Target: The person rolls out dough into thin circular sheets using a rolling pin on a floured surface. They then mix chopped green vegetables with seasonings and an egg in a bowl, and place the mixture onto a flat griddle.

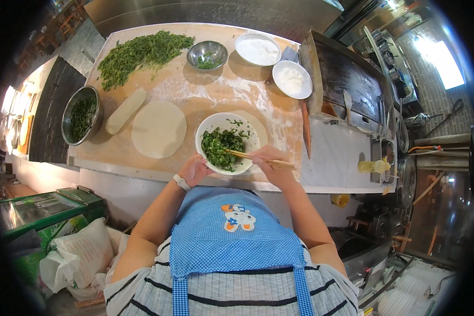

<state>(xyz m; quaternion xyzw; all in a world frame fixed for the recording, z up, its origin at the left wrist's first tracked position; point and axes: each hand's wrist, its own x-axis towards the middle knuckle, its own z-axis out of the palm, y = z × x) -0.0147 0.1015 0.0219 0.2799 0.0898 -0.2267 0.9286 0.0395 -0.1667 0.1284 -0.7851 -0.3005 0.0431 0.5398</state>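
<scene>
A white bowl [254,136] stands before me, with chopped dark greens [221,148] inside and bits stuck to its far wall. My left hand [195,170] grips its near left rim. Wooden chopsticks [241,153] are held in my right hand [271,164], their tips in the greens. Behind the bowl's right side, part of a pale dough sheet [262,128] shows; the rest is hidden. To the left lie a round flat dough sheet [159,128] and a thick dough log [125,111].
On the floured wooden board [173,89] are heaped shredded greens [142,57], a steel bowl of greens [97,130], a smaller steel bowl [189,57] and two white bowls of flour [257,49]. A tapered wooden rolling pin [306,130] lies near a griddle [351,79] on the right.
</scene>
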